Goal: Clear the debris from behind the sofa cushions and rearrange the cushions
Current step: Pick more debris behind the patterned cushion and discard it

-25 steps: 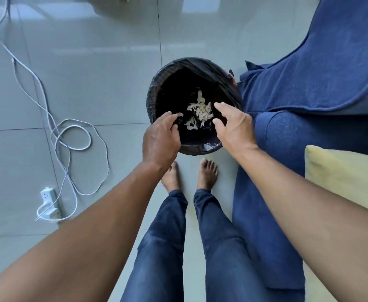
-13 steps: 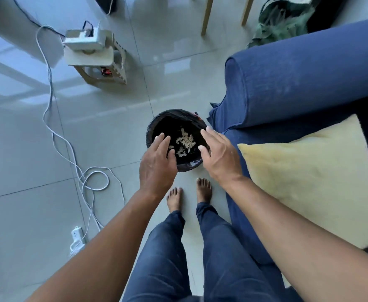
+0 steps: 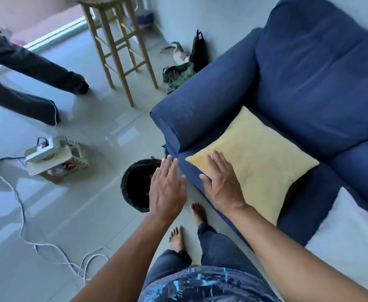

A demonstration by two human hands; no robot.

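Both flat-fingered and empty: left hand over the black-lined round waste bin, right hand nearer the square pale-yellow fabric cushion, lying diamond-wise up and rightward on the blue fabric sofa seat.

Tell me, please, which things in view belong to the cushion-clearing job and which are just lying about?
Part of the job: blue sofa, yellow cushion, white cushion, black-lined bin, left hand and right hand, both open and empty.

Lying about: wooden stool, white cable, bags by the wall.
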